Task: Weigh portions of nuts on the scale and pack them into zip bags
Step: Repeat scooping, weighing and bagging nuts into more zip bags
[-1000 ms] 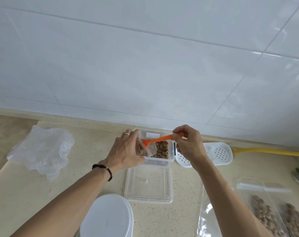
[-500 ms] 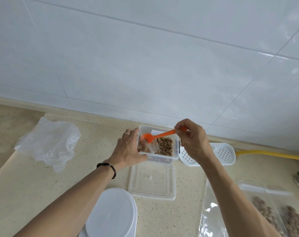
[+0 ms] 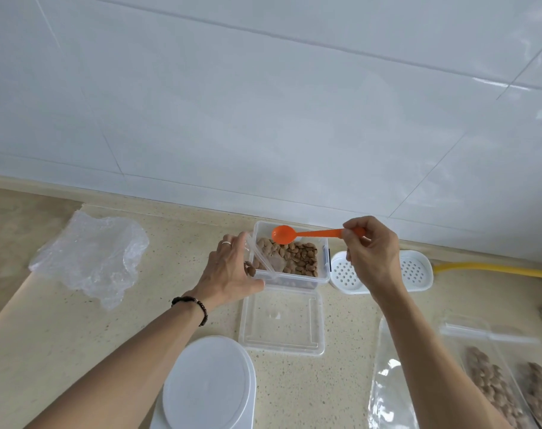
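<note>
Nut scooping at the clear rectangular plastic tub of brown nuts [image 3: 300, 258], which stands on the beige speckled counter [image 3: 46, 335].

I see my right hand [image 3: 371, 258] pinching the orange plastic spoon [image 3: 306, 234] above the nuts; my left hand [image 3: 229, 274] grasps a small clear zip bag [image 3: 262, 258] (mouth at the tub's left edge).

One head-worn wide-angle camera looks forward and steeply down from above the speckled beige stone counter [image 3: 62, 329], facing the white glossy tiled wall [image 3: 263, 103], which fills the upper half. Both forearms reach in from the bottom edge. The clear rectangular plastic tub of brown nuts [image 3: 323, 258] sits near centre, at arm's length. There is no second view to share the scene
</note>
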`<action>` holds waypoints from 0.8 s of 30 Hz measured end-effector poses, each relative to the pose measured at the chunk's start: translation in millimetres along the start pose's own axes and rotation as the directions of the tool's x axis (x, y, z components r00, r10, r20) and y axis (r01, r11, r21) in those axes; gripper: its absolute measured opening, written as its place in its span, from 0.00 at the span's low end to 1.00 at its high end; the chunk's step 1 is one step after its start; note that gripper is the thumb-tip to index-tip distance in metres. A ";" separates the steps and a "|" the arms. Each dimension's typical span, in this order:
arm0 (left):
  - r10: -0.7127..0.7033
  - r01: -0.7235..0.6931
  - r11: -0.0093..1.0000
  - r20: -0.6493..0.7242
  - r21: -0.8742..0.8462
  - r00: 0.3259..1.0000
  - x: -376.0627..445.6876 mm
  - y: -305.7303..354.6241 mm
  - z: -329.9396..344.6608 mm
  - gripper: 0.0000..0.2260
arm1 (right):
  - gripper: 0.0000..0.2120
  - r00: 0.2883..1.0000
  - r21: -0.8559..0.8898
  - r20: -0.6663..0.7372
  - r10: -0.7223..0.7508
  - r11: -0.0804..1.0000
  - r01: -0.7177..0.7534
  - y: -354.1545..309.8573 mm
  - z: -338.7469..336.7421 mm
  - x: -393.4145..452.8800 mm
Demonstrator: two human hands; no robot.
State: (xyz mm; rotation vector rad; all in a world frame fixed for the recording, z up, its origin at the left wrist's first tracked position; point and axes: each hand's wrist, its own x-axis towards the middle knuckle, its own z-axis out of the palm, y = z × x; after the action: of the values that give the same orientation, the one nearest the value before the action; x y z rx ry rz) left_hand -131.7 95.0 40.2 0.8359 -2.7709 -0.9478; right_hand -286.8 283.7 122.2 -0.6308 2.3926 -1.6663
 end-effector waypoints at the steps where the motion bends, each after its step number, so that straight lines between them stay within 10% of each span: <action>1: -0.003 0.003 1.000 -0.003 0.008 1.000 -1.3 -2.9 -0.1 0.42 | 0.08 0.999 -0.023 -0.025 0.020 1.000 -0.021 8.1 3.3 0.5; 8: 0.000 -0.001 0.998 0.012 0.069 1.000 -15.4 -20.3 -8.4 0.41 | 0.05 0.974 -0.192 -0.150 0.169 0.962 -0.197 64.5 42.2 -3.2; 13: -0.016 0.013 0.996 0.028 0.094 0.999 -22.3 -27.4 -10.5 0.41 | 0.05 0.977 -0.239 0.001 0.214 0.949 -0.207 69.8 60.0 -7.7; 24: -0.018 0.016 0.996 0.018 0.093 1.000 -16.7 -22.1 -8.4 0.42 | 0.06 0.893 -0.021 0.079 0.444 0.896 -0.444 64.7 47.0 1.7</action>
State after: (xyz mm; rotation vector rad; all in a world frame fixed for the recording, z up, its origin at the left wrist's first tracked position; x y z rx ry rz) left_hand -105.1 84.8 35.2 0.8697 -2.8477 -0.8396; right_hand -287.5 261.5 45.4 -0.1253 2.2575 -1.4091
